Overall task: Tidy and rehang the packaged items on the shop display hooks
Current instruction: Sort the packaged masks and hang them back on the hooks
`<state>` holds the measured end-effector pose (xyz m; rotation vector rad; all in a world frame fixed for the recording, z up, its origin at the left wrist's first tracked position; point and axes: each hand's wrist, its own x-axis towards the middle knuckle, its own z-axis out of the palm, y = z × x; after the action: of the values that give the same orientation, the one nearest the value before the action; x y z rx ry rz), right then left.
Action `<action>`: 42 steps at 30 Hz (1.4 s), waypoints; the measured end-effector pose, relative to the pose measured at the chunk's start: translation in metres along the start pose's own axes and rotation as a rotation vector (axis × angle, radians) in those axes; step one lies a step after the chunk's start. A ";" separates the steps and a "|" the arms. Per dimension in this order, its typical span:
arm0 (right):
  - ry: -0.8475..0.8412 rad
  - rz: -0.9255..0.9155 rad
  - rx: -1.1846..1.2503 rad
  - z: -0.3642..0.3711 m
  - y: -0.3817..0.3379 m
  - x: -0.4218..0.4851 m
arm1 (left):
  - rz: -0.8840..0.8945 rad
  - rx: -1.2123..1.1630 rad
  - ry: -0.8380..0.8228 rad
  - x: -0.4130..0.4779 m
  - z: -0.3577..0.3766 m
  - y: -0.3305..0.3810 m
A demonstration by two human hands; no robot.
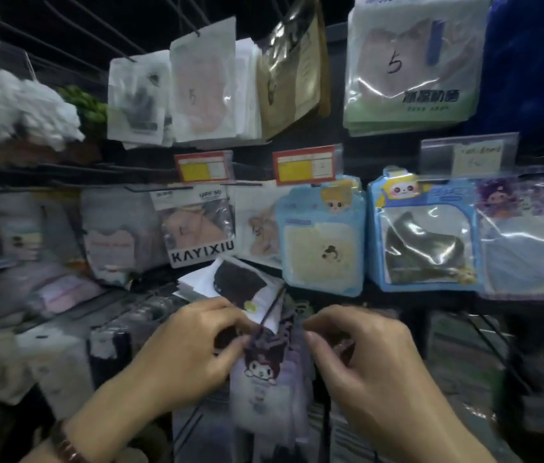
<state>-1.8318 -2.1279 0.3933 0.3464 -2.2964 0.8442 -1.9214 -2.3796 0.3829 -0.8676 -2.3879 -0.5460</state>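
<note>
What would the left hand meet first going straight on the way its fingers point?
The left hand points rightward into the purple cartoon packet it pinches; just past that, likely the right hand. Depth is unclear.

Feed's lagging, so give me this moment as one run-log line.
step: rehang | left hand: pinches cartoon packet top | right hand: pinches packet top | hook prong: at packet's top edge, threaded or not unclear

Two hands at six o'clock: the left hand (pixel 190 349) and the right hand (pixel 374 365). One purple cartoon-printed plastic pack (pixel 263 372) between them. Two price tags at twelve o'clock: left red-and-yellow paper tag (pixel 203 167), right red-and-yellow paper tag (pixel 304 163). Two blue cartoon-topped packs at two o'clock: cream-filled blue pack (pixel 322 235), dark-filled blue pack (pixel 425 235).
</note>
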 end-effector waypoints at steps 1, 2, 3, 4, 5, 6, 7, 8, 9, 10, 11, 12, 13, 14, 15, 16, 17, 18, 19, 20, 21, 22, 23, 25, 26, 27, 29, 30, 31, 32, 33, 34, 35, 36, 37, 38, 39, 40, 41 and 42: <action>0.000 0.004 -0.013 0.015 -0.008 -0.002 | 0.005 0.018 -0.003 -0.006 -0.007 -0.018; -0.002 0.015 -0.023 0.029 -0.018 -0.003 | 0.008 0.036 -0.007 -0.010 -0.015 -0.037; -0.010 0.034 -0.027 0.044 -0.028 -0.003 | 0.012 0.054 -0.013 -0.012 -0.023 -0.055; -0.025 0.055 -0.028 0.058 -0.038 -0.003 | 0.021 0.072 -0.019 -0.013 -0.031 -0.072; -0.045 0.078 -0.029 0.072 -0.046 -0.002 | 0.028 0.092 -0.024 -0.013 -0.039 -0.089; -0.062 0.102 -0.037 0.085 -0.054 0.000 | 0.033 0.110 -0.032 -0.011 -0.046 -0.105; -0.073 0.125 -0.054 0.097 -0.059 0.003 | 0.032 0.118 -0.043 -0.008 -0.052 -0.119; -0.077 0.145 -0.080 0.107 -0.062 0.008 | 0.029 0.112 -0.056 -0.004 -0.057 -0.133; -0.083 0.166 -0.112 0.116 -0.065 0.014 | 0.027 0.099 -0.072 0.001 -0.061 -0.145; -0.093 0.186 -0.149 0.124 -0.067 0.022 | 0.026 0.087 -0.091 0.007 -0.063 -0.155; -0.107 0.207 -0.190 0.132 -0.067 0.030 | 0.021 0.078 -0.113 0.012 -0.063 -0.164; -0.121 0.232 -0.229 0.139 -0.066 0.039 | 0.011 0.071 -0.133 0.018 -0.062 -0.171; -0.133 0.265 -0.263 0.145 -0.064 0.048 | -0.003 0.061 -0.149 0.025 -0.061 -0.176; -0.145 0.298 -0.304 0.151 -0.061 0.058 | -0.015 0.047 -0.160 0.031 -0.058 -0.181; -0.161 0.320 -0.360 0.155 -0.058 0.069 | -0.020 0.032 -0.167 0.037 -0.055 -0.184; -0.181 0.336 -0.423 0.158 -0.055 0.079 | -0.014 0.018 -0.169 0.043 -0.051 -0.188; -0.205 0.356 -0.474 0.160 -0.052 0.090 | -0.006 0.005 -0.172 0.049 -0.048 -0.191; -0.237 0.381 -0.497 0.162 -0.050 0.101 | 0.001 -0.005 -0.181 0.055 -0.045 -0.194; -0.271 0.405 -0.501 0.164 -0.048 0.111 | 0.007 -0.006 -0.194 0.061 -0.042 -0.195; -0.296 0.413 -0.500 0.166 -0.046 0.119 | 0.014 0.003 -0.208 0.066 -0.038 -0.196; -0.315 0.404 -0.502 0.169 -0.043 0.126 | 0.018 0.015 -0.225 0.071 -0.036 -0.196; -0.332 0.385 -0.503 0.172 -0.040 0.131 | 0.016 0.028 -0.246 0.075 -0.034 -0.194; -0.342 0.363 -0.497 0.174 -0.037 0.134 | 0.008 0.039 -0.265 0.078 -0.032 -0.192; -0.328 0.311 -0.460 0.178 -0.031 0.138 | -0.004 0.050 -0.294 0.084 -0.030 -0.191; -0.323 0.287 -0.429 0.180 -0.029 0.139 | -0.009 0.049 -0.309 0.085 -0.029 -0.191; -0.314 0.262 -0.400 0.181 -0.028 0.141 | -0.013 0.043 -0.316 0.086 -0.028 -0.193; -0.291 0.218 -0.381 0.183 -0.025 0.144 | -0.016 0.035 -0.311 0.088 -0.028 -0.197; -0.290 0.204 -0.392 0.185 -0.023 0.146 | -0.013 0.033 -0.305 0.088 -0.028 -0.199; -0.293 0.192 -0.411 0.185 -0.023 0.146 | -0.007 0.032 -0.300 0.089 -0.027 -0.200; -0.298 0.181 -0.432 0.186 -0.022 0.147 | 0.007 0.039 -0.297 0.089 -0.027 -0.201; -0.302 0.171 -0.459 0.187 -0.023 0.147 | 0.029 0.061 -0.292 0.089 -0.027 -0.200; -0.302 0.155 -0.494 0.187 -0.024 0.146 | 0.052 0.085 -0.287 0.089 -0.026 -0.201; -0.304 0.138 -0.538 0.188 -0.026 0.146 | 0.070 0.097 -0.282 0.089 -0.026 -0.201; -0.310 0.117 -0.580 0.188 -0.029 0.145 | 0.077 0.092 -0.281 0.088 -0.026 -0.201; -0.321 0.101 -0.619 0.189 -0.031 0.145 | 0.079 0.081 -0.284 0.087 -0.026 -0.201; -0.331 0.090 -0.651 0.190 -0.034 0.145 | 0.082 0.068 -0.288 0.087 -0.026 -0.202; -0.339 0.090 -0.678 0.192 -0.037 0.145 | 0.087 0.055 -0.294 0.086 -0.025 -0.204; -0.345 0.096 -0.700 0.193 -0.040 0.146 | 0.095 0.043 -0.300 0.085 -0.026 -0.205; -0.351 0.107 -0.721 0.195 -0.044 0.146 | 0.105 0.033 -0.309 0.085 -0.027 -0.206; -0.355 0.125 -0.744 0.198 -0.048 0.147 | 0.117 0.024 -0.316 0.085 -0.028 -0.206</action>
<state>-2.0176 -2.2963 0.4000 0.0125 -2.7829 -0.0704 -2.1060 -2.5021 0.4178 -1.1467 -2.5947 -0.3541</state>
